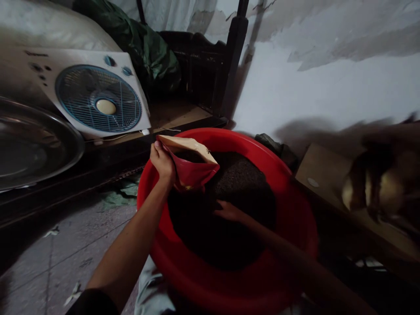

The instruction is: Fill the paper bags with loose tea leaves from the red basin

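My left hand (pixel 163 162) grips the left side of a red paper bag (pixel 193 173) with a tan inside. The bag's mouth gapes toward me, and its inside is dark. It is held over a large round red plastic tub (pixel 226 136). Dark loose material (pixel 241 177), like dry tea leaves, fills the bottom of the tub; its exact kind is hard to tell in the dim light. Just below the bag, my right hand (pixel 229 211) reaches down to this material. Its visible fingers point left and stand apart, while the other fingers are lost in shadow.
At the left, a white box fan (pixel 98 96) stands on a ledge beside a metal basin (pixel 36 144). A green bag (pixel 154 57) lies behind the fan. Cardboard (pixel 323 173) and dim clutter sit right of the tub. White scraps (pixel 74 294) lie on the tiled floor.
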### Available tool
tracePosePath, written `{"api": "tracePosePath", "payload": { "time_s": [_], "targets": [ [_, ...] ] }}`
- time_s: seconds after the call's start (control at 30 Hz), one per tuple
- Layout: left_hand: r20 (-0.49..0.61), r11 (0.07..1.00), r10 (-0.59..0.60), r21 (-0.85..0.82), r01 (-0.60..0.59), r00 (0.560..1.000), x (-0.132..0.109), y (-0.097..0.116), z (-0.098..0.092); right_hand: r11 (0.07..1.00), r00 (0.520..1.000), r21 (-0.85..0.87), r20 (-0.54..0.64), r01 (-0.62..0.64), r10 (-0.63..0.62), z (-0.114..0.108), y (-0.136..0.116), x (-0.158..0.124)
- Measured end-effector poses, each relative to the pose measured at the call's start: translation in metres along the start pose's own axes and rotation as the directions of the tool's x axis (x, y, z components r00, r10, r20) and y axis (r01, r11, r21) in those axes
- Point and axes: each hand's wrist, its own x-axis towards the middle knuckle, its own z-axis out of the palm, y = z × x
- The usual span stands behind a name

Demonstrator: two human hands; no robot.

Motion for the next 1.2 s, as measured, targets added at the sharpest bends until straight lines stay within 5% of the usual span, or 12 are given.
{"api": "tracePosePath", "payload": {
  "time_s": [0.13, 0.3, 0.43, 0.53, 0.7, 0.87, 0.97, 1.07, 1.2],
  "targets": [
    [0.045, 0.999, -0.010, -0.035, 0.012, 0.999, 0.003, -0.002, 0.000, 0.982, 0.957, 0.186, -0.291, 0.045, 0.011, -0.023, -0.023, 0.009],
    [0.163, 0.989, -0.024, -0.140, 0.048, 0.986, 0.003, -0.005, 0.001, 0.910, 0.792, 0.348, -0.609, 0.224, 0.038, -0.068, -0.072, 0.008],
    [0.193, 0.992, 0.079, -0.111, -0.058, 0.978, -0.005, 0.007, -0.004, 0.797, 0.648, 0.393, -0.762, 0.458, 0.003, -0.084, -0.106, -0.008],
    [0.224, 0.994, 0.111, -0.032, -0.107, 0.968, -0.011, 0.016, -0.008, 0.706, 0.630, 0.460, -0.776, 0.538, 0.026, -0.092, -0.130, -0.019],
    [0.235, 0.993, 0.119, -0.009, -0.121, 0.965, -0.011, 0.018, -0.007, 0.550, 0.623, 0.440, -0.757, 0.710, -0.199, -0.105, -0.187, -0.021],
    [0.294, 0.992, 0.129, -0.032, -0.125, 0.947, -0.008, 0.017, -0.007, 0.451, 0.683, 0.531, -0.665, 0.717, -0.302, -0.089, -0.233, -0.007],
    [0.303, 0.993, 0.121, -0.025, -0.119, 0.945, -0.009, 0.016, -0.008, 0.522, 0.667, 0.438, -0.615, 0.732, -0.420, -0.080, -0.236, -0.007],
    [0.298, 0.993, 0.112, 0.007, -0.120, 0.948, -0.008, 0.015, -0.009, 0.680, 0.611, 0.137, -0.589, 0.720, -0.528, -0.080, -0.223, -0.017],
    [0.270, 0.991, 0.118, 0.031, -0.131, 0.956, -0.008, 0.014, -0.008, 0.823, 0.638, -0.304, -0.522, 0.480, -0.565, -0.082, -0.198, -0.032]
  ]
}}
